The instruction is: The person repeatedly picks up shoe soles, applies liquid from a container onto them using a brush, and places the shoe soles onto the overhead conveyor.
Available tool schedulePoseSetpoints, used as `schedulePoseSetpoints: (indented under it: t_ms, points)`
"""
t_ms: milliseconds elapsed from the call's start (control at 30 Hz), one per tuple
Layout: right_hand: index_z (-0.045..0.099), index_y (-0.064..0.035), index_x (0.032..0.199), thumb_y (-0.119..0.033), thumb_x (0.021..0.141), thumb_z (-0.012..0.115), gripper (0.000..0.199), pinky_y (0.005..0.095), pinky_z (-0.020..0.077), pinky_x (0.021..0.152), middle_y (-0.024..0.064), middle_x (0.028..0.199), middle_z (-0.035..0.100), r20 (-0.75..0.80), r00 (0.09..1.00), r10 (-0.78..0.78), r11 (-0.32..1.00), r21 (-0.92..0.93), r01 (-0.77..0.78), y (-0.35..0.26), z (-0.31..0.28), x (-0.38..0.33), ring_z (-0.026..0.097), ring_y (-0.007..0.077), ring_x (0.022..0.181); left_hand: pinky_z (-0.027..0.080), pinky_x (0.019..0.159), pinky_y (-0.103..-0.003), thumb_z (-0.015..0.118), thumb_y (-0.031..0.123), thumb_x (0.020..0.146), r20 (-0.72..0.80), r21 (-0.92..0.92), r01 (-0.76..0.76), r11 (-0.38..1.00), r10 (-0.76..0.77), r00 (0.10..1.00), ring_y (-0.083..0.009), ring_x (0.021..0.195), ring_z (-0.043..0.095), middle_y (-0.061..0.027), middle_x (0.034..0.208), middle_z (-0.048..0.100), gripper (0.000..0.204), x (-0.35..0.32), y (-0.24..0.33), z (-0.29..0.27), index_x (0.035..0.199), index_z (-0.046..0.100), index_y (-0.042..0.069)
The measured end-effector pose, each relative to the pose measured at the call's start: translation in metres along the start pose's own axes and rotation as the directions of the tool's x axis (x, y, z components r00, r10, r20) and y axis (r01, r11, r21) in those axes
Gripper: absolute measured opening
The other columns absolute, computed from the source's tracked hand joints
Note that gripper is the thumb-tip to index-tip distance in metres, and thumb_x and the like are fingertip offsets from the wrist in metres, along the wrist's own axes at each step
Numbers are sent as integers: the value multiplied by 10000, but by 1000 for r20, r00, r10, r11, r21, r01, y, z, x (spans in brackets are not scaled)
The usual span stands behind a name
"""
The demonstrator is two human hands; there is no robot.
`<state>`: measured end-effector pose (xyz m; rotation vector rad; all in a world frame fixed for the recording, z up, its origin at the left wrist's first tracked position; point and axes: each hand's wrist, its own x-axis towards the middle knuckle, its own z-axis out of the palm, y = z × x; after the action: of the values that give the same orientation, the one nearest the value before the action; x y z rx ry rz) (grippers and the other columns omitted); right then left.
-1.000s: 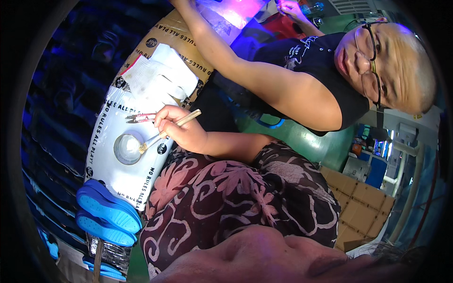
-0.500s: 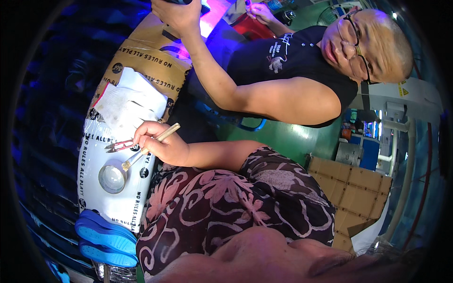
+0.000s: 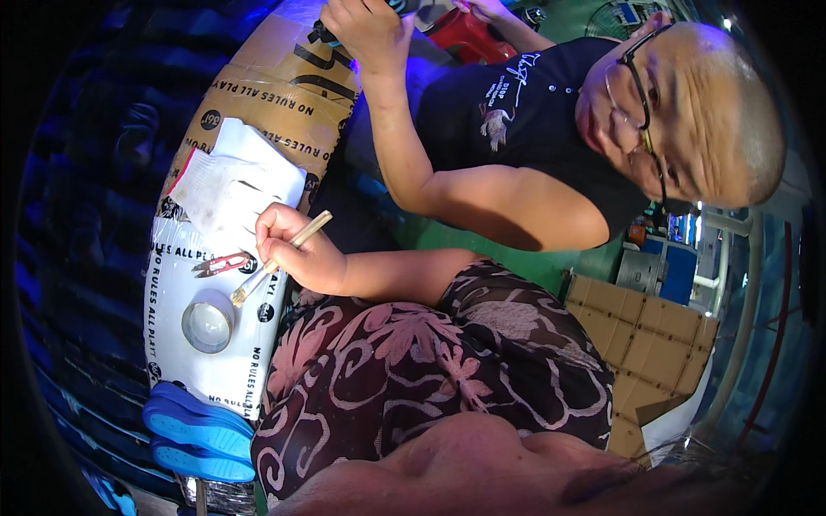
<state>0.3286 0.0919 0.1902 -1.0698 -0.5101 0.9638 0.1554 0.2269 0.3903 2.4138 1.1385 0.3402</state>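
While the wearer's own hands lie outside the picture (so their grip cannot be told), a co-worker's hand [image 3: 297,254] is clenched around a brush [image 3: 277,261], a thin, pale wooden stick held at a slant. Its bristle end points down-left and sits just beside a tin [image 3: 207,323], round, shallow and dull grey metal. The tin rests on a sheet [image 3: 176,378], white, glossy and printed with black lettering, which runs long and narrow toward the lower edge. Snips [image 3: 220,264] with red handles lie flat on the sheet, between the tin and a rag [image 3: 231,191]; the rag is white, creased and roughly square, with a red streak at one corner. Beyond it the surface turns to brown cardboard [image 3: 288,82], matte and curved by the lens.

The co-worker's other hand [image 3: 368,27] is raised at the top edge, closed on something dark. Soft fabric [image 3: 413,370], maroon with pale flowers, covers the knees. Blue pads [image 3: 196,432], smooth and rounded, are stacked at the sheet's near end. Flattened boxes [image 3: 658,331] stand well apart on the right.
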Motion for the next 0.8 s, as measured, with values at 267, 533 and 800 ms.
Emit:
schedulePoseSetpoints:
  t_ms: [267, 533, 800]
  points:
    - [418, -38, 864, 11, 848, 401, 54, 217, 394, 584, 26, 699, 477, -16, 1000, 9, 1000, -13, -9, 7, 2, -1, 447, 76, 624, 414, 889, -360, 561, 288, 821, -5, -6, -15, 1000, 15, 1000, -276, 968, 552, -152, 1080, 568, 372, -6, -9, 0, 1126, 533, 77]
    - [447, -31, 836, -8, 822, 407, 48, 215, 418, 573, 28, 720, 484, -22, 1000, -15, 999, -47, 14, 10, 9, -4, 463, 72, 620, 421, 885, -362, 575, 292, 816, -25, -9, -30, 1000, 29, 999, -281, 960, 557, -157, 1077, 570, 384, -16, -12, -1, 1134, 525, 81]
    - [456, -21, 833, -54, 878, 388, 88, 223, 410, 596, 39, 739, 500, 11, 1000, 7, 996, -85, -6, 7, 11, -5, 466, 80, 632, 429, 882, -363, 589, 296, 812, -33, -10, -38, 999, 38, 999, -285, 951, 562, -162, 1073, 573, 397, -22, -15, -2, 1141, 518, 86]
